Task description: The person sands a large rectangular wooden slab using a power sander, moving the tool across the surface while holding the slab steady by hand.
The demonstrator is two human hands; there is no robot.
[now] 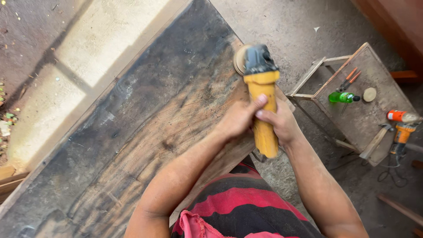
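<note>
Dark slab, hands around grinder

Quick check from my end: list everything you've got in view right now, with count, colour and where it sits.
Yellow-bodied angle grinder with dark head and tan sanding disc: one, held over the plank's far edge.
Dark weathered wooden plank: one, partly sanded brown, across left and centre.
Small wooden stool-like table: one, grey-brown, right.
Green bottle: one, on the small table.
Orange-handled pliers: one pair, beside the bottle.
Round tan disc: one, on the small table.
Orange power tools: two, table's right edge.
Left hand: gripping the grinder body.
Right hand: gripping the grinder body.
</note>
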